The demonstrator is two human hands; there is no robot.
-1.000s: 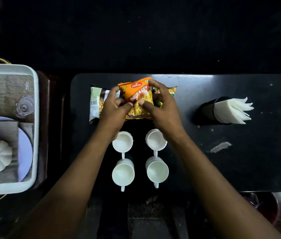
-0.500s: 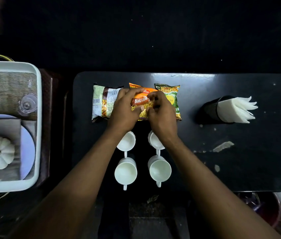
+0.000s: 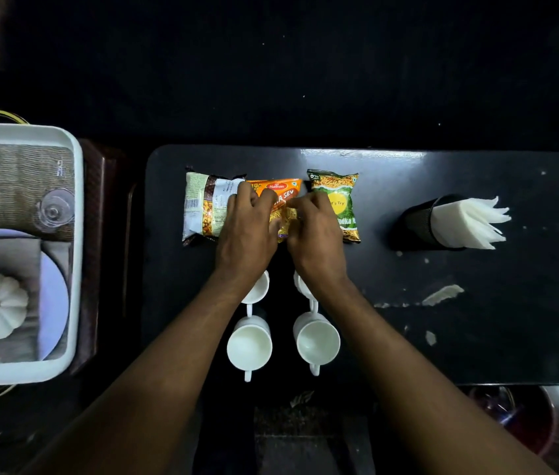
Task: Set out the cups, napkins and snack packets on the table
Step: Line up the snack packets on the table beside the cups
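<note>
Snack step: my left hand [image 3: 247, 231] and right hand [image 3: 317, 234] both pinch the orange packet [image 3: 283, 195], which lies flat on the table [image 3: 408, 337] between the pale packet [image 3: 202, 207] and the green packet [image 3: 339, 207]. Next I'd just let go.

black table top [image 3: 408, 337]: smooth, semi-gloss, pale chipped patches
orange printed snack packet [image 3: 281, 193]: glossy plastic film, crinkled
green printed snack packet [image 3: 336, 204]: same glossy film
four white handled cups [image 3: 317, 341]: smooth, glossy, ceramic-looking
white folded napkins [image 3: 466, 219]: matt paper
black round napkin holder [image 3: 418, 221]: matt, finely textured
white rectangular tray [image 3: 78, 234]: smooth, plastic-looking
grey-brown woven mat [image 3: 7, 186]: rough cloth
</note>
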